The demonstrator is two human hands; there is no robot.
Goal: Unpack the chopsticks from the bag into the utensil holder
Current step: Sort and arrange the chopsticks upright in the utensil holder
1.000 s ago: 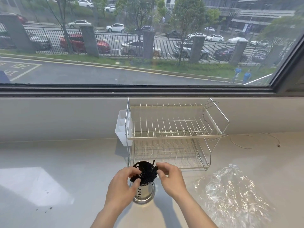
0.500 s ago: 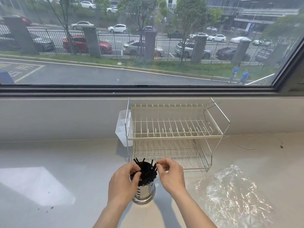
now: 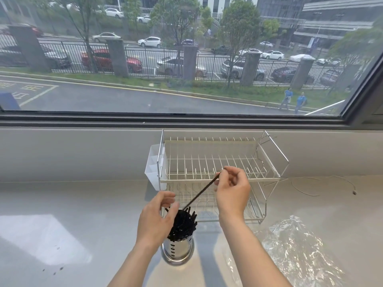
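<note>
A shiny perforated steel utensil holder [image 3: 178, 250] stands on the pale counter, packed with several black chopsticks [image 3: 183, 223] whose ends stick up. My left hand [image 3: 156, 219] rests against the left side of the bundle, fingers curled apart, gripping nothing that I can see. My right hand [image 3: 233, 190] is raised above and right of the holder, pinching the top end of one black chopstick [image 3: 202, 192]. That chopstick slants down-left, its lower tip at the bundle. The crumpled clear plastic bag [image 3: 298, 247] lies on the counter at the right.
A two-tier white wire dish rack [image 3: 217, 162] stands right behind the holder, with a white plastic caddy [image 3: 153, 168] hung on its left side. A thin cord [image 3: 323, 181] lies at the back right. A window runs along the wall above.
My right hand has lifted up and to the right, drawing one chopstick out at a slant. My left hand has stayed beside the bundle in the holder.
</note>
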